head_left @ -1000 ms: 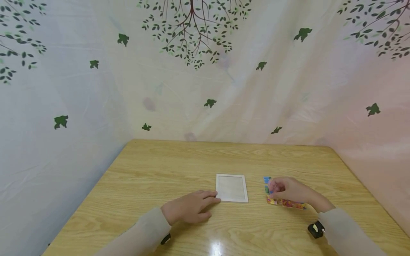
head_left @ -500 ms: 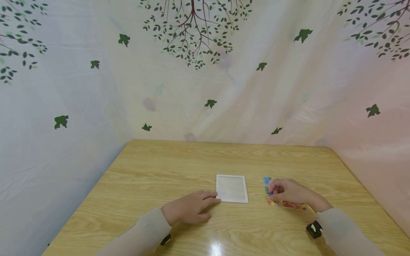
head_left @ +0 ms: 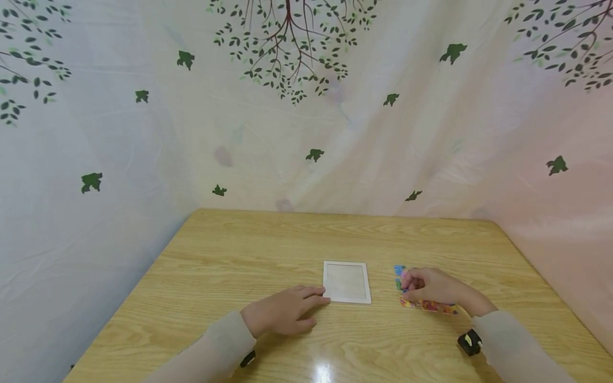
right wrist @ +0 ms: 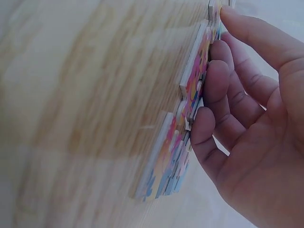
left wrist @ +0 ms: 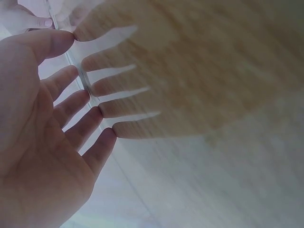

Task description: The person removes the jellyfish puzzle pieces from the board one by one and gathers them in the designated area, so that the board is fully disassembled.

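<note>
My left hand (head_left: 284, 311) lies on the table with its fingers spread. Two of its fingertips touch the lower left corner of a white square frame (head_left: 367, 284). In the left wrist view the left hand (left wrist: 52, 137) appears with fingertips on the glossy tabletop. Over several colourful jigsaw puzzle pieces (head_left: 438, 307), the right hand (head_left: 436, 287) has its thumb and index finger bent together, pinching a piece. In the right wrist view, flat printed pieces (right wrist: 166, 156) lie beside the curled fingers of the right hand (right wrist: 256, 104). The hand hides part of the puzzle pieces.
A wooden table (head_left: 249, 239) stretches under both hands. Behind it and on both sides hangs a pale cloth (head_left: 258, 133) printed with leaves and branches. The white frame lies left of the puzzle pieces, with bare tabletop between them.
The right hand has shifted very slightly, and the puzzle pieces beneath it look almost the same. My left hand has stayed at the frame's corner.
</note>
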Tool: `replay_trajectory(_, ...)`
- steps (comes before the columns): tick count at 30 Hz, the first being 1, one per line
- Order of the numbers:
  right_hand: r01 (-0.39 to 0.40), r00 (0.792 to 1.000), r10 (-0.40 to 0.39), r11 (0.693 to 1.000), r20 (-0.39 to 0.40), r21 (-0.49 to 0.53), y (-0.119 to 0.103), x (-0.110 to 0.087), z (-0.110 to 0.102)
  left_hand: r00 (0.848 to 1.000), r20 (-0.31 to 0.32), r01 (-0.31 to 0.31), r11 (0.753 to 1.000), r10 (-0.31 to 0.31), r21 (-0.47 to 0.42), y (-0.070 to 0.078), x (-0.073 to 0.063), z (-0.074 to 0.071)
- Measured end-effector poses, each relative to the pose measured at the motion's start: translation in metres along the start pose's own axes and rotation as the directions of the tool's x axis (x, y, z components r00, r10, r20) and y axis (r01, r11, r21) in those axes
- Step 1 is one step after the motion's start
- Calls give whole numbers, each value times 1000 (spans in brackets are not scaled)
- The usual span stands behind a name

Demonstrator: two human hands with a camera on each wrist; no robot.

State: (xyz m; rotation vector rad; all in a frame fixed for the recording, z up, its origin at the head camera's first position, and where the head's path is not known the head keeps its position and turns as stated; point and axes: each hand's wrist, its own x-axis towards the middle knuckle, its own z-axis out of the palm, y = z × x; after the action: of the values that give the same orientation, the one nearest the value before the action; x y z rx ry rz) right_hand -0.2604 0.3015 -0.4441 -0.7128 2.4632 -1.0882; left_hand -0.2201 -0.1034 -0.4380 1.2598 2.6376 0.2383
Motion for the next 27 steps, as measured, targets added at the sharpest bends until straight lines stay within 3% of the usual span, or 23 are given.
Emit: replay_trajectory(27, 22, 1000, -22, 999, -13, 26, -6, -3, 0, 1000, -4, 4, 1000, -4, -19, 0, 1, -1)
